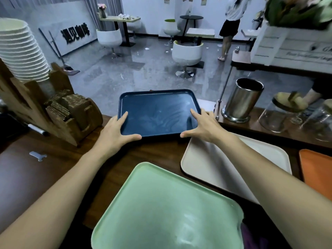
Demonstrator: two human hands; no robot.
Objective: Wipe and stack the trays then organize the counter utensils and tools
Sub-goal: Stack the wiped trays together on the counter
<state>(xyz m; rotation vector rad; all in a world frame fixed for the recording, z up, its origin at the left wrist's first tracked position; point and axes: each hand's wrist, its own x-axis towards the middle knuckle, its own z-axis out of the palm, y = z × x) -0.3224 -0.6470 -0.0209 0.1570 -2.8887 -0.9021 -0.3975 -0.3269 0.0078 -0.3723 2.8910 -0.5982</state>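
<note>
Left of the steel canister (242, 99), at the far edge of the surface (161, 151), our dark blue tray (159, 114) lies flat, with rounded corners, a raised rim and pale streaks across its bed. We press our left hand (115, 135) and right hand (206, 126), fingers spread, against its near corners.

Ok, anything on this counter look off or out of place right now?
Yes. The blue tray, with the left hand and the right hand on its near corners, shows streaky smears across its base. The green tray has whitish residue too, and the beige tray lies askew. White scraps litter the shop floor.
</note>
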